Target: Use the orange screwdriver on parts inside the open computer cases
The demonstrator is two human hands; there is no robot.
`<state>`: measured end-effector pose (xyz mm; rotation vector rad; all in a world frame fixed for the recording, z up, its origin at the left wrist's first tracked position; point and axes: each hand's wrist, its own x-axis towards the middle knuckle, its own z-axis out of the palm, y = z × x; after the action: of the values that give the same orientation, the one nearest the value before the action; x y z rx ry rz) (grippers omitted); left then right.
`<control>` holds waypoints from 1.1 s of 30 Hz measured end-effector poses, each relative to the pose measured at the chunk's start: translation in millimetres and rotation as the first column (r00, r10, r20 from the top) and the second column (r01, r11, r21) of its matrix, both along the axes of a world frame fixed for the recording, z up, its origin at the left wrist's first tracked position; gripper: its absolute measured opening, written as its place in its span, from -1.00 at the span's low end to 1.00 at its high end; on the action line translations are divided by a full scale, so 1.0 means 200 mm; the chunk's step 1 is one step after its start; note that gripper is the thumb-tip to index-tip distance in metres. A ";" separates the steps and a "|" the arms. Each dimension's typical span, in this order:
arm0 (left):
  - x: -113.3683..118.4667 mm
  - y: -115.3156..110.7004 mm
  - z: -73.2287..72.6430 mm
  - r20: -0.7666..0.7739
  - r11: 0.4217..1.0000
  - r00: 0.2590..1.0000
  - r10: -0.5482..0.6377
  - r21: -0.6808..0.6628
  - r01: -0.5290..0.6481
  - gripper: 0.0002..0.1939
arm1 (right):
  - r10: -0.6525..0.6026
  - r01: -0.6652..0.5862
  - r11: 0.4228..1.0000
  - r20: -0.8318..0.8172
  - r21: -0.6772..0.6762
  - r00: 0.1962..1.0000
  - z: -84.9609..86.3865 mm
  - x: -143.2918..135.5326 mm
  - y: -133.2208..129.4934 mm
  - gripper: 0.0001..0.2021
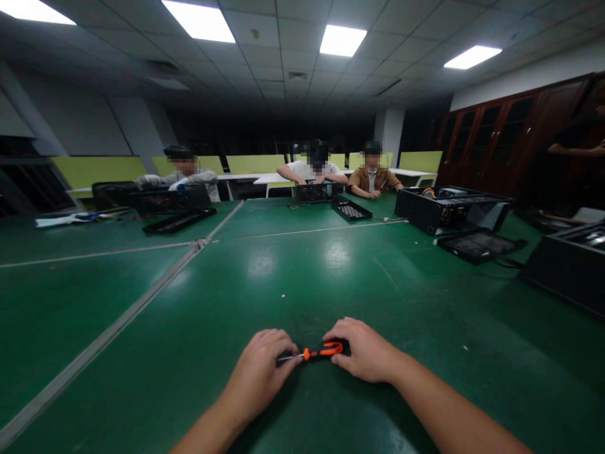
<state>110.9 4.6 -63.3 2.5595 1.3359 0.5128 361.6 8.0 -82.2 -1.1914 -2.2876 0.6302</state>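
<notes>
- Lying crosswise between two hands, an orange-and-black screwdriver [316, 353] is held low over the near part of the green tabletop [321, 296]; whether the tabletop is touched by it cannot be told.
- Its shaft is pinched at the left by the left hand [262, 359], with thumb and fingers clamped on the metal.
- Its handle is gripped at the right end by the right hand [366, 353], with fingers closed on it.
- To the right, an opened case [425, 211] is seen, with a dark panel [482, 244] laid just beside it; another case [567, 271] is partly cut off by the view's edge.
- Across the tabletop, a smaller-looking case [314, 193] is being handled by a person in white [302, 169], near a person in brown [362, 178].
- At far left, another case [170, 199] is attended by a gloved person [207, 180].
</notes>
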 end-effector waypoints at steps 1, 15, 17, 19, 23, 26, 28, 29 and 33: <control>0.00 0.00 0.00 -0.011 1.000 1.000 0.006 0.002 -0.006 -0.83 | 0.000 0.000 1.000 0.000 0.000 1.000 0.00 0.00 0.00 -0.67; 0.00 0.01 -0.01 -0.041 1.000 0.999 -0.028 -0.009 0.027 -0.74 | 0.000 0.000 1.000 -0.001 -0.004 1.000 0.00 0.00 0.00 -0.67; 0.01 0.01 -0.02 -0.066 0.999 0.997 -0.034 -0.015 0.033 -0.66 | 0.000 0.000 1.000 0.001 -0.006 1.000 0.00 0.00 0.00 -0.67; 0.02 0.01 -0.02 -0.070 0.999 0.997 -0.036 -0.016 0.034 -0.63 | 0.002 -0.002 1.000 0.003 -0.007 1.000 0.00 0.00 0.00 -0.68; 0.02 -0.02 0.03 -0.062 0.999 0.998 -0.016 -0.044 0.013 -0.60 | 0.010 -0.010 1.000 0.005 -0.014 1.000 -0.01 0.01 0.00 -0.73; 0.00 -0.03 0.07 -0.080 0.996 0.997 0.001 -0.092 -0.008 -0.60 | 0.003 -0.003 1.000 0.008 -0.023 1.000 -0.01 0.01 0.01 -0.74; -0.02 -0.03 0.09 -0.087 0.993 0.996 -0.008 -0.116 -0.002 -0.64 | -0.005 0.005 1.000 0.008 -0.023 1.000 -0.01 0.02 0.01 -0.74; -0.02 -0.03 0.09 -0.087 0.992 0.996 -0.017 -0.127 0.006 -0.66 | -0.009 0.010 1.000 0.008 -0.022 1.000 -0.01 0.02 0.01 -0.74; -0.03 -0.01 0.05 -0.049 0.989 0.999 -0.013 -0.150 0.006 -0.74 | -0.031 0.031 0.999 0.013 -0.014 0.999 -0.01 0.02 0.01 -0.74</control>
<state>105.2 2.1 -52.6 2.4702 1.3241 0.3356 366.3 10.3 -84.6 -1.2385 -2.2746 0.6305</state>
